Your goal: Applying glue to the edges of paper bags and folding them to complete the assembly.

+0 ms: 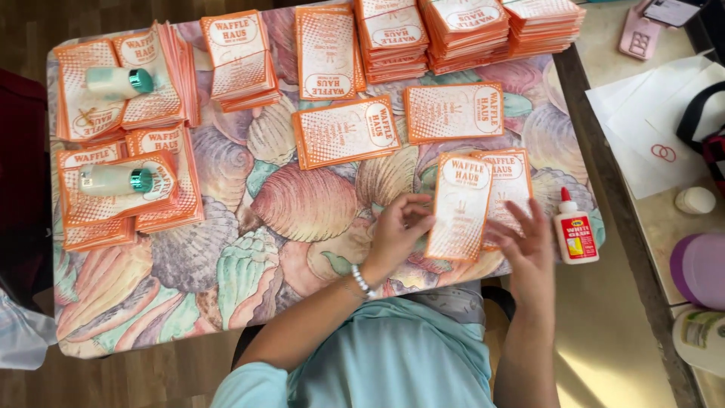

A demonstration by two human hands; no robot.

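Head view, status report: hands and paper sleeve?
Left hand pinching orange paper sleeve. Right hand flat on second sleeve. Glue bottle beside right hand, not blocking.

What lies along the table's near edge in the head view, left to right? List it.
Left hand → orange-and-white paper sleeve that it holds → right hand → white glue bottle with a red cap.

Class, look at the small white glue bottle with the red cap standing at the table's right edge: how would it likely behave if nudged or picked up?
The glue bottle stands upright, taller than it is wide, so a sideways nudge would probably tip it. It sits close to the table edge, so it might fall off. It looks like small plastic, so probably light and not fragile.
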